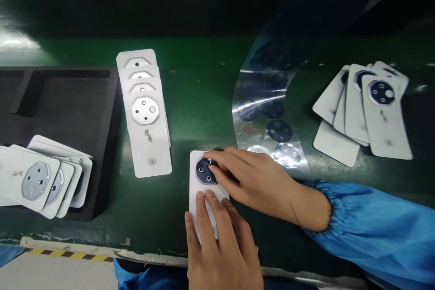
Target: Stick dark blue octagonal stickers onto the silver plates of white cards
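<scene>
Right now the left hand (220,244) lies flat, fingers spread, pinning a white rectangular plastic card (193,189) on the green belt (190,113). Its dark octagonal lens plate (204,173) sits under the right hand's (258,181) fingertips; whether they pinch, I cannot tell.

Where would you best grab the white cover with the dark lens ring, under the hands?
By its two long edges on the plain lower half, coming from the near side, where the left hand rests. The white cover lies flat and thin on the green belt; its upper end carries the dark lens ring under the right hand.
</scene>
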### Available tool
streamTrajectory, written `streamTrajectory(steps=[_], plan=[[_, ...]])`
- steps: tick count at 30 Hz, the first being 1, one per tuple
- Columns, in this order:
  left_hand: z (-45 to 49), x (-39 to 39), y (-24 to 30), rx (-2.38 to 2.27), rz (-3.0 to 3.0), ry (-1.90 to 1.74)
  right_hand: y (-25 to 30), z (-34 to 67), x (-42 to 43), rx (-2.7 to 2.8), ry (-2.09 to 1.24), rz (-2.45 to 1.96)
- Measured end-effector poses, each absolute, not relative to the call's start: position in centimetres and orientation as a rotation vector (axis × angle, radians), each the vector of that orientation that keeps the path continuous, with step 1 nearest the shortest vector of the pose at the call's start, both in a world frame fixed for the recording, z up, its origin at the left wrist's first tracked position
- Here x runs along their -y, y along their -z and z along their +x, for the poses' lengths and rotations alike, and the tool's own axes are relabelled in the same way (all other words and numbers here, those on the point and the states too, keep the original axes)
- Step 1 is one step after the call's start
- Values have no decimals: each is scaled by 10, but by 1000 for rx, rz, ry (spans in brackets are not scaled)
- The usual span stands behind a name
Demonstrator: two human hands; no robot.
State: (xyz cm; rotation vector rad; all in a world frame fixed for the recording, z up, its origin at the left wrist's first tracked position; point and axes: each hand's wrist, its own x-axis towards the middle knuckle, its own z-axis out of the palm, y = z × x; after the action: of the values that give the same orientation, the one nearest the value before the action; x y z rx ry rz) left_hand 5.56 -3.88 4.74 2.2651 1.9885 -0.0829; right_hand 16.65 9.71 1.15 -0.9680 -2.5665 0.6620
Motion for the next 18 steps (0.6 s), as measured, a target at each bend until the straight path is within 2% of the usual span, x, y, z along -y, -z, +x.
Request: streamTrajectory(steps=[3, 6, 8, 13, 18], plan=[[53, 40, -46, -1976, 2295, 72, -12, 165, -95, 2819, -223, -955], [51, 41, -46, -1932, 2316, 81, -17, 163, -94, 2807, -71, -1044], [49, 41, -48, -1913, 2323, 82, -20, 162, -94, 2714, -190, -1055], [53, 43, -46, -1936, 2301, 64, -27, 158, -99, 2529, -834, -1019], [62, 46, -35, -2054, 2250, -60, -34, 155, -107, 2629, -1082, -1072]])
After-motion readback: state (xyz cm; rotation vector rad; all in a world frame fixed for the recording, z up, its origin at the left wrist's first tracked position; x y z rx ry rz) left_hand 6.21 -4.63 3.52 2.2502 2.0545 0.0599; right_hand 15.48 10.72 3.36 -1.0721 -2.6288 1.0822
